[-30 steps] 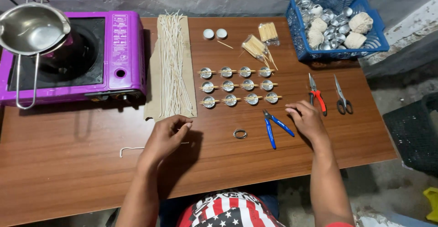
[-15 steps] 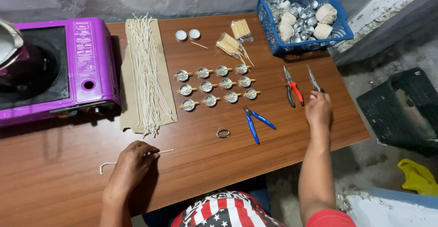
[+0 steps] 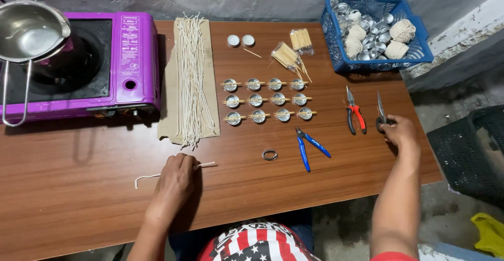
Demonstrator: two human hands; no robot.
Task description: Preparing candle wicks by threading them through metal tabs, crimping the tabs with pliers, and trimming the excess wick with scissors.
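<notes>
My left hand (image 3: 175,179) rests on the wooden table (image 3: 79,187), pinning a single white wick (image 3: 148,177) that sticks out on both sides of it. My right hand (image 3: 400,132) is at the table's right side, fingers closed on the handles of the grey scissors (image 3: 380,111), which lie on the table. Red-handled pliers (image 3: 354,115) lie just left of the scissors. Blue-handled pliers (image 3: 308,144) and a small metal ring (image 3: 269,154) lie between my hands.
Three rows of small metal cups with sticks across them (image 3: 265,100) sit mid-table, a sheet with several white wicks (image 3: 191,72) to their left. A purple stove (image 3: 105,66) with a steel pot (image 3: 29,30) is far left. A blue basket (image 3: 375,30) sits back right.
My right hand went from beside the blue pliers rightward to the grey scissors and closed on their handles. My left hand stayed on the single wick. The camera view swung.
</notes>
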